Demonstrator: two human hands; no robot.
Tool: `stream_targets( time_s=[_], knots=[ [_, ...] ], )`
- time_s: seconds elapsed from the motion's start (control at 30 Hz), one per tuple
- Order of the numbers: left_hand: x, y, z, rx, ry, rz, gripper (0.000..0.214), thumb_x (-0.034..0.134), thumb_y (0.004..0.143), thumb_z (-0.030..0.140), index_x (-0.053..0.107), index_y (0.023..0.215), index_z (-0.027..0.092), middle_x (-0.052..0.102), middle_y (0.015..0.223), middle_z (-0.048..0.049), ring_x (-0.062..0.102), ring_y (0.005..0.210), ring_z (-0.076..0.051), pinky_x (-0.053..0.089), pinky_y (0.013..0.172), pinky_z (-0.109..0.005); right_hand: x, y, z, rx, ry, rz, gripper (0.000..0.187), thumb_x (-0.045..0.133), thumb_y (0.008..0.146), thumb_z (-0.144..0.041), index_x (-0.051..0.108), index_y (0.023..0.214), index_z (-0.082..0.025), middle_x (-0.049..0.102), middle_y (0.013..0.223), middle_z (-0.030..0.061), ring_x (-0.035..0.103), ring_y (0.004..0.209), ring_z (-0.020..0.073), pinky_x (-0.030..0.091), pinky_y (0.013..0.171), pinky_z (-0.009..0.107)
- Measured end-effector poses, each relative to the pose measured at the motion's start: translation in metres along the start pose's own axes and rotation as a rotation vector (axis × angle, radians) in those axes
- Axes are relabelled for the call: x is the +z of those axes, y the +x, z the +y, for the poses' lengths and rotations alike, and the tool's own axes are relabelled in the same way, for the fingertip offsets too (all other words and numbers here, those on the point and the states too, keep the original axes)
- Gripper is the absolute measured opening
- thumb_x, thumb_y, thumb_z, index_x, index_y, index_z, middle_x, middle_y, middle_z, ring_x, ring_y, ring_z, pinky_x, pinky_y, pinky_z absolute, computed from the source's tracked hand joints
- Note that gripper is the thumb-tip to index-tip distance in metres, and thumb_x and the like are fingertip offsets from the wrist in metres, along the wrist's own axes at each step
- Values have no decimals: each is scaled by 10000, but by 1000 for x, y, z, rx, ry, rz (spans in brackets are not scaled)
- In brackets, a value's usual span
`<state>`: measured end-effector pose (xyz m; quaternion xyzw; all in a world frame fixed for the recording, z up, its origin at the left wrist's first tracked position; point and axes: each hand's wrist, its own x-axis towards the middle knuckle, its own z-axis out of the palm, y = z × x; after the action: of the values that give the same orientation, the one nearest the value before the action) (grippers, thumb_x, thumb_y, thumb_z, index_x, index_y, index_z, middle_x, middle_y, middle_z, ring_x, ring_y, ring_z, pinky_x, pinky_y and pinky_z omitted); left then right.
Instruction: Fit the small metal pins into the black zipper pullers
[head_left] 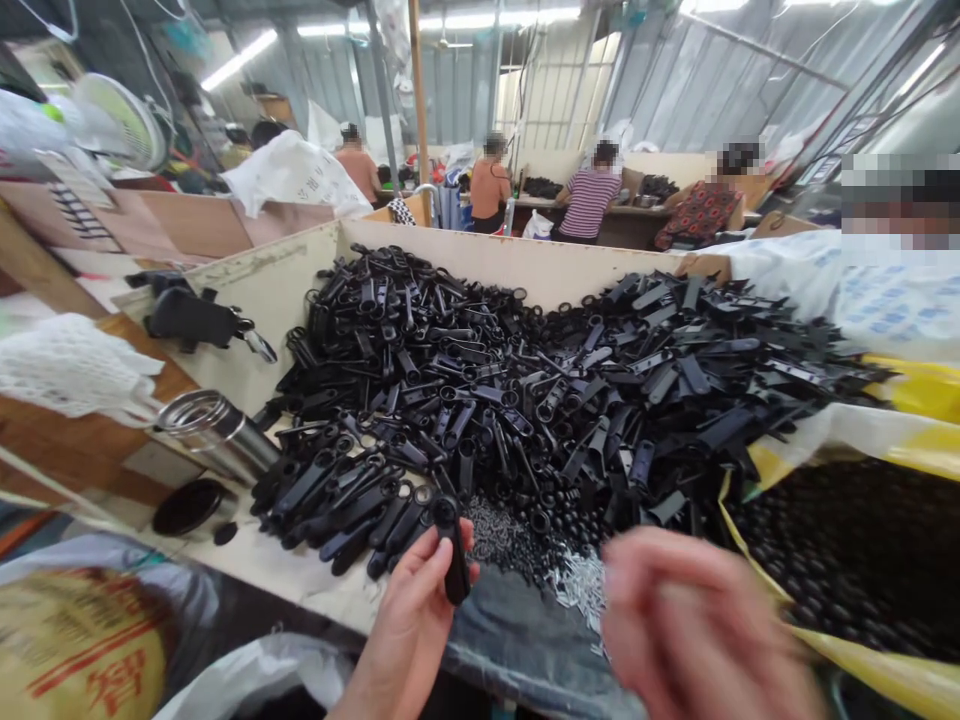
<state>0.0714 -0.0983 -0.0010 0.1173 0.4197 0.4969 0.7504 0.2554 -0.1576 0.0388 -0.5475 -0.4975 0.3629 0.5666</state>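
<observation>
- Corrugated metal walls and strip lights frame the workshop, and we look down with both hands low at the near edge of a wide bin.
- Our left hand pinches one black pull upright between thumb and fingers, its rounded end on top. A firm, short pinch like this seems right: the piece stays steady and its end faces us for a clear look.
- Our right hand is blurred, its fingers curled close together. We cannot tell whether it has hold of anything.
- A heap of black pulls fills the bin just past our hands, the pieces lying every way and tangled, so lifting one clear at a time looks the cleanest way to work.
- Small grey parts and silver bits lie at the heap's near edge, between our hands.
- To the right, a bag with a yellow rim holds black beads.
- To the left, a steel flask lies on its side in the bin.
- Across the bin, a co-worker's hand rests on the rim, and beyond it people sit at a worktop.
</observation>
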Motion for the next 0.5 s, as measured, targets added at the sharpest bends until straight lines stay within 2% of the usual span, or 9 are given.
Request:
stream_targets(
  time_s=[0.07,0.1,0.2,0.3,0.4,0.5],
  knots=[
    [1,-1,-1,-24,-22,2,366,916,701,321,816,1030,198,789,1100,-61,707,865,-163,578,822,-266,19,8,12,72,-71,-31,217,692,932,-286,681,1147,-260,691,910,8,608,656,145,514,568,246],
    [3,-2,-2,-20,-34,-4,374,919,694,323,818,1033,203,793,1120,-64,717,877,-167,578,828,-260,29,12,19,112,-141,-88,260,754,853,-247,691,1104,-261,673,867,-14,557,597,130,467,527,236],
    [6,-6,-3,-20,-39,-47,392,920,687,317,821,1052,216,781,1204,-85,717,1064,-231,571,913,-287,52,18,31,108,-297,-266,234,792,746,-172,712,955,-240,647,894,-15,554,662,137,435,578,240],
    [8,-8,-1,-61,5,-81,392,917,690,319,823,1059,225,777,1224,-94,667,1209,-289,533,1023,-353,62,19,34,27,-249,-348,157,730,797,-160,706,935,-231,630,931,0,581,754,149,438,624,230],
    [8,-9,0,-81,49,-67,385,924,671,329,831,1028,219,783,1207,-103,666,1213,-318,526,1041,-389,63,19,36,-16,-97,-366,28,668,870,-196,665,851,-216,643,961,19,597,817,155,447,642,217],
    [7,-10,-2,-80,104,-60,372,919,667,345,833,998,198,799,1146,-126,702,1136,-335,560,978,-408,63,17,42,-34,-41,-339,251,642,912,-258,547,686,-205,635,872,19,579,779,153,446,655,226]
  ],
)
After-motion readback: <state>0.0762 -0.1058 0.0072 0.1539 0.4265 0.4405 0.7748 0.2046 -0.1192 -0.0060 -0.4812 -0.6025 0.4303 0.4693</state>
